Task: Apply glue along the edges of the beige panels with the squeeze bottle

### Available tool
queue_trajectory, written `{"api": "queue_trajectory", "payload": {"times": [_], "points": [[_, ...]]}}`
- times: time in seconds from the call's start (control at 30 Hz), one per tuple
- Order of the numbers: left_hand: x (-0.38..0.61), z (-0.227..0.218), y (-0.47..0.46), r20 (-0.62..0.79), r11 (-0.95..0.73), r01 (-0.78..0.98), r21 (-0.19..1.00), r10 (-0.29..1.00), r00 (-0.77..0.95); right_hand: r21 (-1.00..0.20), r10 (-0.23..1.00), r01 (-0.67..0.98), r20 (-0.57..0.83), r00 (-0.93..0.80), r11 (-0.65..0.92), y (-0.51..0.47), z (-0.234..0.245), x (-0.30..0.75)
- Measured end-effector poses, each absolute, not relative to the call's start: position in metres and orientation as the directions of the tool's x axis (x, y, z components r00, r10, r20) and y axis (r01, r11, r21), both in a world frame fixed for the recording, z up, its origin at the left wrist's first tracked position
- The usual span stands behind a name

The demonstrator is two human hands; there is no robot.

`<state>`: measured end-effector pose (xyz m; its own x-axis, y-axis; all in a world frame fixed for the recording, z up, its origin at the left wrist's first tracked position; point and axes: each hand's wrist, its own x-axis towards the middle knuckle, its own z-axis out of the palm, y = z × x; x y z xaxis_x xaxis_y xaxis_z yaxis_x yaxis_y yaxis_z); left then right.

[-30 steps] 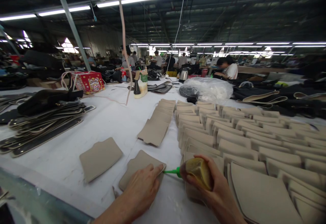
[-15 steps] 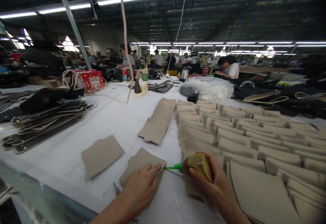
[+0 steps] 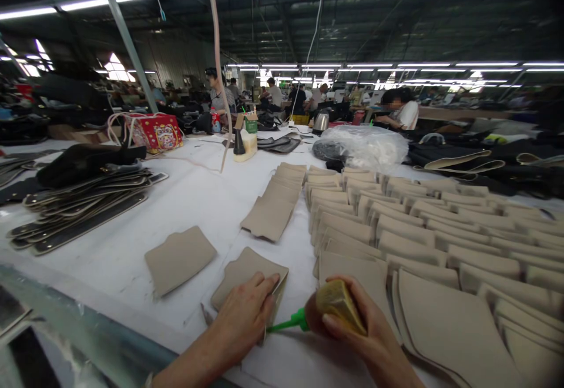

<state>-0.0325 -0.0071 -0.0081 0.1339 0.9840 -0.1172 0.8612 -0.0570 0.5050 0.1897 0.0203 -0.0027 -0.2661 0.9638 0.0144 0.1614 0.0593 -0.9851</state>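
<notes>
My right hand [image 3: 359, 323] is wrapped round a squeeze bottle [image 3: 335, 305] of yellowish liquid, probably glue. The bottle lies tilted on its side, its green nozzle [image 3: 288, 321] pointing left. The nozzle tip meets the near right edge of a beige, leather-like piece [image 3: 249, 266]. On that piece lies my left hand [image 3: 249, 308], fingers together and curled over its right edge, holding it on the table. The thumb is hidden. A second beige piece [image 3: 180, 258] lies flat to the left.
Overlapping beige pieces [image 3: 273, 214] run up the middle of the white table [image 3: 189, 194]. Rows of folded beige pieces [image 3: 405, 241] fill the right. Dark strips [image 3: 88, 206] are stacked at left. Farther back stand a red gift bag [image 3: 156, 132], a plastic bag [image 3: 363, 144] and a kettle [image 3: 321, 122].
The bottle and my right hand have moved toward me and slightly left. Its nozzle tip has slid down the piece's right edge. My left hand stays on the piece.
</notes>
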Motion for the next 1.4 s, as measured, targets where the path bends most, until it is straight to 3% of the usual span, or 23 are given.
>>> {"api": "queue_trajectory", "payload": {"times": [0.17,0.3,0.43,0.6,0.77,0.93,1.4], "points": [[-0.032,-0.006,-0.008,-0.115,-0.047,0.863,0.503,0.986,0.12,-0.97,0.984,0.231,0.031,-0.173,0.071,0.014,-0.001,0.188],[-0.033,-0.008,-0.01,-0.112,-0.041,0.856,0.515,0.987,0.114,-0.982,0.965,0.176,0.018,-0.261,0.066,0.011,-0.001,0.187],[-0.033,-0.009,-0.011,-0.114,-0.027,0.86,0.51,0.989,0.099,-0.972,0.982,0.228,0.02,-0.19,0.064,0.008,-0.002,0.186],[-0.031,-0.007,-0.012,-0.12,-0.022,0.859,0.512,0.988,0.098,-0.989,0.96,0.144,-0.002,-0.279,0.04,0.007,-0.003,0.187],[-0.031,-0.009,-0.012,-0.123,-0.022,0.859,0.512,0.987,0.098,-0.97,0.979,0.23,0.026,-0.203,0.074,0.009,0.0,0.189],[-0.032,-0.012,-0.011,-0.117,-0.026,0.865,0.502,0.988,0.097,-0.983,0.956,0.173,0.001,-0.294,0.054,0.009,0.001,0.19],[-0.031,-0.011,-0.012,-0.139,-0.011,0.872,0.49,0.986,0.091,-0.985,0.958,0.17,-0.007,-0.288,0.043,0.01,0.003,0.193]]}}
